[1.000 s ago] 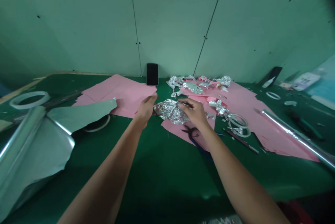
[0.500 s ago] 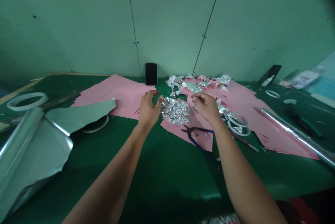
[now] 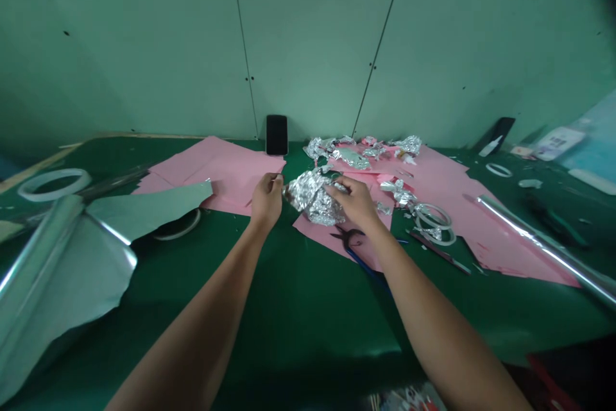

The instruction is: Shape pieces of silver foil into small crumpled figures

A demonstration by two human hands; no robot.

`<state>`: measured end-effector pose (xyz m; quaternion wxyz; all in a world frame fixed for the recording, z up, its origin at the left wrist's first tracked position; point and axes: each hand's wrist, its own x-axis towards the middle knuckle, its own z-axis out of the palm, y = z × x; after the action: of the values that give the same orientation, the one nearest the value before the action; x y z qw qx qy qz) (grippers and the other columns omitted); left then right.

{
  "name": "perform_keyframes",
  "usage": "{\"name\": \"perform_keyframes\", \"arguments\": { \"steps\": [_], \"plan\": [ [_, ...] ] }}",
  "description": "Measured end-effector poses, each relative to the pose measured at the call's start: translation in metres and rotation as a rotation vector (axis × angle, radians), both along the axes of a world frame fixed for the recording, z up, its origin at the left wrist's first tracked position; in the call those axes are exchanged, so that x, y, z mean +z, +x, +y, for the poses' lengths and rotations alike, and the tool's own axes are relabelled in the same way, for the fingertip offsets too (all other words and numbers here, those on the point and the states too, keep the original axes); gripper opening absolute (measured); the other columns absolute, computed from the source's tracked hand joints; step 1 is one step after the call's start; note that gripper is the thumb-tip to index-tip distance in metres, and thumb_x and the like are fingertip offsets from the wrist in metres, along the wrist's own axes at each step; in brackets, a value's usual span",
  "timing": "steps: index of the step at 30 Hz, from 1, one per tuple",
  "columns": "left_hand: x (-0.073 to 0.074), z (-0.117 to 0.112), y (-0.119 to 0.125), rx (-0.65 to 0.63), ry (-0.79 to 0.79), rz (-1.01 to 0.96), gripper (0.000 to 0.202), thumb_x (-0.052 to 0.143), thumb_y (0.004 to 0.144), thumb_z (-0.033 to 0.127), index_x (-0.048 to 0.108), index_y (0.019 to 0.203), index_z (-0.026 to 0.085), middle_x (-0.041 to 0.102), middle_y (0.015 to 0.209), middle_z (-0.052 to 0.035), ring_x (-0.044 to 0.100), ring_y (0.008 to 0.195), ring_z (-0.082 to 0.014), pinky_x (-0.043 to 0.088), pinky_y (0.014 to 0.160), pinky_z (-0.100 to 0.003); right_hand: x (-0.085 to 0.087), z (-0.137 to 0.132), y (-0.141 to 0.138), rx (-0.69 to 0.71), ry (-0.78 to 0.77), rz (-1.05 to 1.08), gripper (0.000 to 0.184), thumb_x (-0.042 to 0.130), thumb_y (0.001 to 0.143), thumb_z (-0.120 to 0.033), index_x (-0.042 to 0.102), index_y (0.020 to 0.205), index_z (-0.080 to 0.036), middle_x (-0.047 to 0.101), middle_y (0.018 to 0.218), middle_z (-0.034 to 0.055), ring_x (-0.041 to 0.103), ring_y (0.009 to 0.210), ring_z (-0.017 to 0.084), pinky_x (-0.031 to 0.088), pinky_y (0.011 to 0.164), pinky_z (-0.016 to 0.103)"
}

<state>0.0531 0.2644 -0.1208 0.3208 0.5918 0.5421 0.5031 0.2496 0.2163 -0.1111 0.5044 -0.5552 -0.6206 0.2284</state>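
Observation:
A crumpled sheet of silver foil (image 3: 312, 196) lies at the middle of the green table, partly on a pink paper sheet (image 3: 332, 238). My left hand (image 3: 267, 199) pinches the foil's left edge with closed fingers. My right hand (image 3: 353, 201) rests on the foil's right side, fingers curled onto it. Blue-handled scissors (image 3: 359, 247) lie just beneath my right wrist on the pink paper.
A foil roll with a loose torn sheet (image 3: 62, 251) fills the left. Another foil roll (image 3: 543, 247) lies at the right. Tape rings (image 3: 436, 222) and foil scraps (image 3: 360, 154) sit on pink paper behind. A black phone (image 3: 276, 135) leans on the wall. A white ring (image 3: 52, 181) is far left.
Half a second ago both hands hovered apart from the foil with fingers loose. Now they have closed in and taken hold of it on both sides, and it is lifted slightly.

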Motion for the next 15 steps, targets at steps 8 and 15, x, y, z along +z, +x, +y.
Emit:
{"name": "perform_keyframes", "arguments": {
  "steps": [8,15],
  "plan": [
    [0.02,-0.022,0.014,-0.405,-0.502,-0.396,0.025,0.061,0.078,0.041,0.06,0.082,0.016,0.065,0.08,-0.0074,0.055,0.055,-0.0133,0.041,0.053,-0.029,0.011,-0.004,0.013,-0.204,0.162,0.2,0.038,0.058,0.081,-0.05,0.042,0.061,-0.023,0.034,0.057,-0.0052,0.035,0.056,0.013,0.029,0.055,0.027],
    [0.025,-0.033,0.027,-0.43,-0.633,-0.556,0.03,0.075,0.069,0.038,0.061,0.082,0.015,0.064,0.079,-0.008,0.062,0.071,-0.0192,0.048,0.066,-0.032,0.011,-0.006,0.006,-0.113,0.134,0.143,0.033,0.06,0.08,-0.051,0.05,0.065,-0.024,0.039,0.057,-0.0045,0.036,0.054,0.013,0.03,0.052,0.027]
  ]
}}
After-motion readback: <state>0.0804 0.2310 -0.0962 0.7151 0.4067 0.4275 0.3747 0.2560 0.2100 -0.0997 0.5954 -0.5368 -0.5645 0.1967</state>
